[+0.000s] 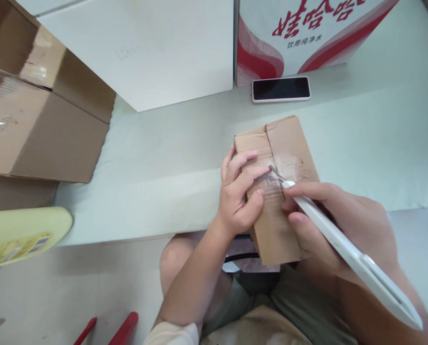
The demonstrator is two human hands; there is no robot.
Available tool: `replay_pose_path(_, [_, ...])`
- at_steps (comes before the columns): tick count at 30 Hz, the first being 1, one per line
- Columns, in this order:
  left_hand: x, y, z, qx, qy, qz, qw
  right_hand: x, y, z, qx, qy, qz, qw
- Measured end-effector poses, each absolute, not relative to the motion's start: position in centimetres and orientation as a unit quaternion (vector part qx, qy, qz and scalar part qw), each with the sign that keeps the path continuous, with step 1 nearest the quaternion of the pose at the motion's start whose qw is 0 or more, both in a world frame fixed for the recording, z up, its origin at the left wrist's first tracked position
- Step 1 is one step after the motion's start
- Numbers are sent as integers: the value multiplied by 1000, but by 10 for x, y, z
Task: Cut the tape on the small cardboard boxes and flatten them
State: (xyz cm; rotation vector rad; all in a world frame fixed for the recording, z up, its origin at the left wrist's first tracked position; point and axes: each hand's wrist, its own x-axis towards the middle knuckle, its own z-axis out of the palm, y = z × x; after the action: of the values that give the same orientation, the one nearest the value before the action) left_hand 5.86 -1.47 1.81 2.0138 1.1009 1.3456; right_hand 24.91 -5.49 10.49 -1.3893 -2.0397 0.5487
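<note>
A small brown cardboard box (276,220) rests at the front edge of the pale green surface, partly over my lap. Clear tape crosses the seam between its flaps. My left hand (240,189) presses on the box's left side, fingers spread over its top. In my right hand (329,215) is a white utility knife (329,232), gripped with its long handle slanting down to the right. Its blade tip touches the taped seam, close to my left index fingertip.
A phone (281,89) lies beyond the box, before a red and white carton (260,57). A white box (185,52) stands at the back. Large cardboard boxes (63,129) and a yellow-green container (27,230) are at left. Red bars (123,328) show on the floor.
</note>
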Motion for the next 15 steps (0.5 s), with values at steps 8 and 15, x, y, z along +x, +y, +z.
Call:
replay_pose_path(8, [58, -14, 17, 738, 396, 491, 238, 254, -52, 102, -503, -786, 203, 297])
replay_pose_path(15, [58, -14, 18, 739, 394, 495, 233, 255, -52, 101, -503, -786, 210, 292])
